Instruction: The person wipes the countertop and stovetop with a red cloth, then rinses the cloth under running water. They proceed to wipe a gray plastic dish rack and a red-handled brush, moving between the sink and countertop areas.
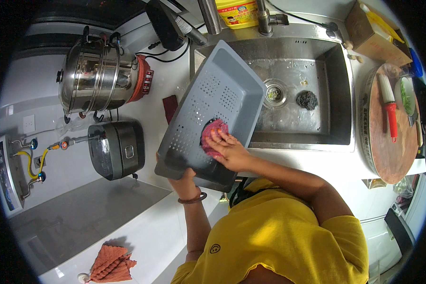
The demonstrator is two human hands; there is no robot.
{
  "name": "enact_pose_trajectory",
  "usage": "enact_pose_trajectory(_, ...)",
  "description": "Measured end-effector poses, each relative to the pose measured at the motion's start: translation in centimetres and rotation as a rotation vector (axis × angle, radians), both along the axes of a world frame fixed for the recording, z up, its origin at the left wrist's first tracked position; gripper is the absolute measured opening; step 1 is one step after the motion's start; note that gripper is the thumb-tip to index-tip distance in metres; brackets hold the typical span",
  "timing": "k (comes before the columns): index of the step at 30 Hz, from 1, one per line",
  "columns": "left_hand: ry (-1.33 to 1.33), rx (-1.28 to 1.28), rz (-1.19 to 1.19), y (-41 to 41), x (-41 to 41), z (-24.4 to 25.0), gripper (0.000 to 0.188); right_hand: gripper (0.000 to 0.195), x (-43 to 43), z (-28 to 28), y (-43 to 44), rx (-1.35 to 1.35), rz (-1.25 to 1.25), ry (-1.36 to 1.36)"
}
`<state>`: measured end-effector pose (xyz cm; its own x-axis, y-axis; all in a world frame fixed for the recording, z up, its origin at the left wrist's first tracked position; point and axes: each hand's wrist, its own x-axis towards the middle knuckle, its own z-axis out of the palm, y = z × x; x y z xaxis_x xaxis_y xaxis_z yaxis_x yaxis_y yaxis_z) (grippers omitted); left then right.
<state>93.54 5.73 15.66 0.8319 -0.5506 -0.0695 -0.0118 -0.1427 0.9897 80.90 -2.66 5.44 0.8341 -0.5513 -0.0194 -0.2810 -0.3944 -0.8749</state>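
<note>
A grey perforated plastic basket (220, 85) is held tilted over the counter and the left part of the stainless steel sink (287, 124). My left hand (186, 183) grips its near rim, the fingers partly hidden beneath it. Inside the basket, my right hand (229, 149) presses a pink-red cloth (213, 136) against the perforated bottom, fingers spread over the cloth. A dark scouring pad (306, 100) lies in the sink, to the right of the drain strainer (274, 93), which has bits of food in it.
A faucet (266, 21) and a yellow container (237, 14) stand behind the sink. To the right is a round chopping board (383, 142) with a red-handled tool (391, 117). A steel steamer pot (92, 71), a black rice cooker (117, 151) and a dark red cloth (169, 108) are left.
</note>
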Motion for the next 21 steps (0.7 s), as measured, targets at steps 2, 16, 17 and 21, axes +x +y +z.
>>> enact_pose_trajectory(2,0.037,0.019,0.037,0.2,0.2,-0.1,0.052,0.054,0.0,1.1,0.2,-0.011,0.137,-0.019)
enact_pose_trajectory(16,0.281,0.064,0.046,0.9,-0.5,0.2,0.038,0.06,2.3,-0.1,-2.6,-0.648,0.101,-0.195)
enact_pose_trajectory(17,0.275,0.069,0.045,1.0,-0.5,0.2,0.037,0.06,2.3,0.3,-3.2,-0.659,0.096,-0.168)
enact_pose_trajectory(21,0.272,0.049,0.014,1.5,-0.3,-0.2,0.038,0.064,2.0,0.2,-6.4,-0.512,-0.025,-0.118)
